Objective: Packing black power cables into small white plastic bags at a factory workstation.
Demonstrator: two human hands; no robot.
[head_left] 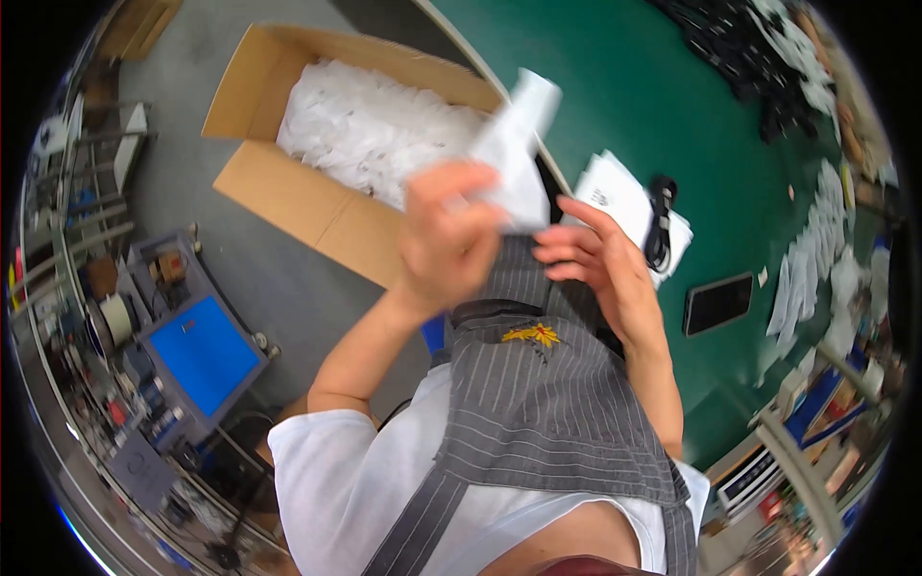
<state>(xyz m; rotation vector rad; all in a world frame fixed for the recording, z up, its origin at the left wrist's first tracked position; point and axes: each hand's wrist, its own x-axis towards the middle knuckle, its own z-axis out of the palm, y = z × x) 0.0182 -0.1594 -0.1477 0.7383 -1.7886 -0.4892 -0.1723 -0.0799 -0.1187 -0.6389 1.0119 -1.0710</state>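
While the striped grey apron [538, 403] fills the near view, the left hand [447, 235] is raised just above its bib, fingers closed around a crumpled white plastic bag [519, 144], and the right hand [600, 264] hovers just beside it, fingers loosely spread and holding nothing. Its long axis points up and slightly right, away from the apron. Beyond lie a cardboard box [288, 187] of white bags, left, and a green table [663, 106], right

Bright even overhead light, soft shadows; strong fisheye bending at black rim; left hand [449, 235] motion-blurred.
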